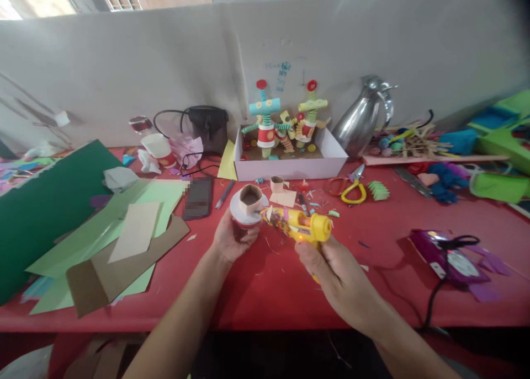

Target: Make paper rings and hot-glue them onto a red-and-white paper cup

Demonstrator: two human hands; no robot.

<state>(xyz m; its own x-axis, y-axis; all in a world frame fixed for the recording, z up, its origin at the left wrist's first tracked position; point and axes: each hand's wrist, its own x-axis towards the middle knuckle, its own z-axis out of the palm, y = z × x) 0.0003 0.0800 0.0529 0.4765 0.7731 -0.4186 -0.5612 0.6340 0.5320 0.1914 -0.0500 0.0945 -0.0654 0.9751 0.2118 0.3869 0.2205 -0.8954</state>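
Observation:
My left hand (232,240) is wrapped round an upturned paper cup (239,213); its pale round top faces up and a bit of red shows below. On that top stands a short paper ring (250,199), beige outside and brown inside. A yellow hot glue gun (304,224) is gripped in my right hand (339,274). Its nozzle points left and meets the foot of the ring, though whether it touches cannot be seen. Behind the cup, a second beige paper ring (276,184) stands by a small beige paper piece (285,198).
A white box (290,168) holds paper-cup figures with spring arms. Yellow-handled scissors (354,191), a metal jug (364,117) and a corded purple device (449,260) are to the right. Leftward lie a black phone (197,197), green paper sheets (99,230) and brown cardboard (93,279).

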